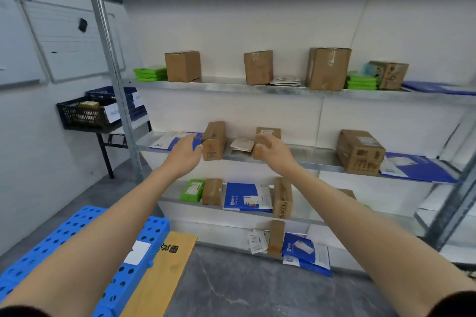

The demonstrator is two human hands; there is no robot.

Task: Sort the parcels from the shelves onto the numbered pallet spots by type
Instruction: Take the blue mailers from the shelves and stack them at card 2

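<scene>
Nearest, a blue perforated pallet point(64, 247) is seen at the lower left on the grey floor point(244, 285). A white label point(137, 252) is laid on it, and a tan board point(164, 273) is set against its right edge. Two bare forearms are stretched over these toward a metal shelf rack point(309, 159).

On the lowest shelf, white packets point(257, 240), a small upright box point(275, 238) and a pile of blue mailers point(306, 252) are laid. One shelf higher, a green packet point(192, 190), a short brown box point(211, 192), a blue-and-white mailer point(247, 197) and a tall brown box point(282, 198) are lined up.

The hands are held apart at the third shelf. The left hand point(185, 154) is kept with its fingers fairly straight, the fingertips at the left face of a narrow cardboard box point(214, 141) stood on end. Flat blue envelopes point(167, 140) are laid just beyond that hand. The right hand point(273, 152) is placed against the front of a smaller cardboard box point(268, 132), with its fingers curled at the box's left edge. Whether this box is truly gripped cannot be told through the blur. A pale pouch point(242, 145) is laid between the two boxes. Farther right, a larger carton point(360, 150) is set beside more blue sleeves point(417, 166).

On the shelf above, green packs point(150, 73) and several brown cartons point(328, 68) are stood. At the far left, a black crate point(85, 114) is rested on a tabletop point(117, 130), and whiteboards point(67, 41) are hung on the wall.
</scene>
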